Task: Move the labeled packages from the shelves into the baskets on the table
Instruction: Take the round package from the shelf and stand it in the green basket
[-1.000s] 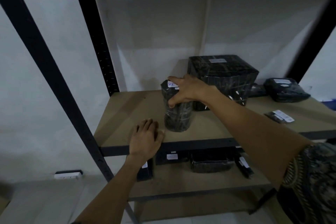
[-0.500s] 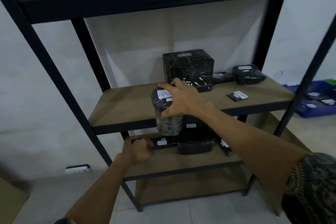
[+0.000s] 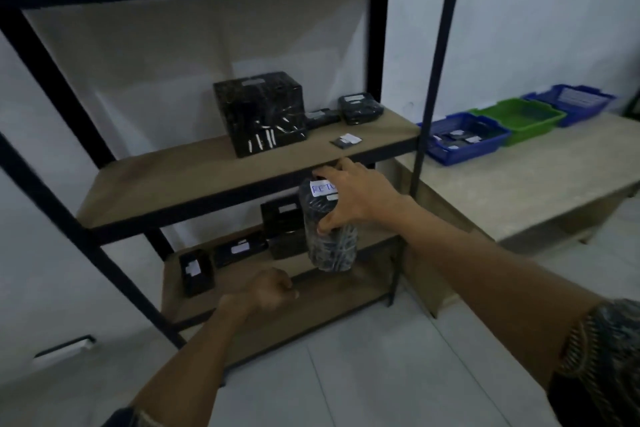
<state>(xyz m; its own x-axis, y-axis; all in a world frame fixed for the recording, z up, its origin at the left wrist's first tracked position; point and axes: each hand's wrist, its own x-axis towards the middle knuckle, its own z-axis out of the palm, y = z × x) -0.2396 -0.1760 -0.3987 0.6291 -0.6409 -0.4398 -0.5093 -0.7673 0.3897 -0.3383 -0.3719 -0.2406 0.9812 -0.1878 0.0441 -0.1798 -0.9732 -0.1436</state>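
My right hand (image 3: 356,198) grips the top of a black wrapped cylindrical package (image 3: 330,243) with a white handwritten label, held upright in the air in front of the shelf unit. My left hand (image 3: 273,293) hangs below it with fingers curled, holding nothing. On the middle shelf (image 3: 173,177) stand a large black box (image 3: 261,113), a small black pouch (image 3: 360,108) and a flat labeled packet (image 3: 345,140). Several black packages (image 3: 239,248) lie on the lower shelf. Three baskets sit on the table at the right: a near blue basket (image 3: 464,137), a green basket (image 3: 517,120), a far blue basket (image 3: 571,102).
The black metal shelf posts (image 3: 434,55) stand between the shelves and the beige table (image 3: 519,191). The near blue basket holds several labeled packages. White tiled floor (image 3: 363,374) lies below. A wall socket (image 3: 64,348) sits low at the left.
My right hand has lifted the cylindrical package off the middle shelf and drawn it out and to the right. My left hand left the shelf edge and dropped, curling. The view turned right, showing the table.
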